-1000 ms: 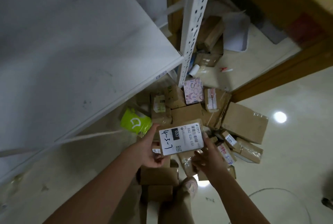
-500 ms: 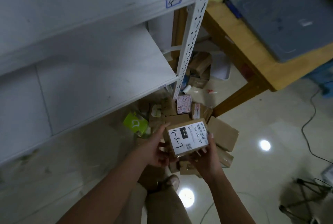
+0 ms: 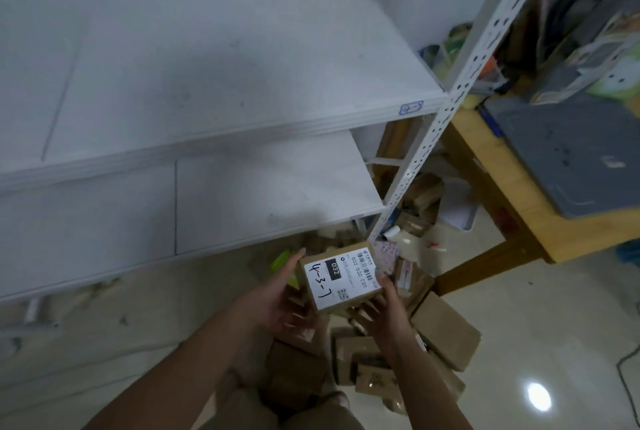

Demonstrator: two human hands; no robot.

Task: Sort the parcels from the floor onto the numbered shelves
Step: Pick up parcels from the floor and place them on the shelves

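Observation:
Both hands hold a small brown cardboard parcel (image 3: 341, 279) above the floor pile. Its white label reads "4-3-7" in handwriting, with "032" and a barcode. My left hand (image 3: 277, 298) grips its left side, thumb up along the edge. My right hand (image 3: 381, 312) cups the parcel's lower right corner from below. A white metal shelf unit (image 3: 221, 124) fills the upper left. A small blue-outlined number tag (image 3: 411, 107) sits on the front edge of its upper board. A lower board (image 3: 270, 194) lies beneath it.
Several brown cardboard parcels (image 3: 446, 332) lie heaped on the pale tiled floor below my hands, along with a pink patterned packet (image 3: 387, 254) and a green packet (image 3: 281, 261). A perforated white upright (image 3: 450, 111) stands at the shelf corner. To the right stands a wooden table (image 3: 519, 194) bearing a grey lid.
The view has tilted upward, so more of the upper shelf and the table shows. The parcel has risen with both hands and sits nearer the lower shelf's front edge.

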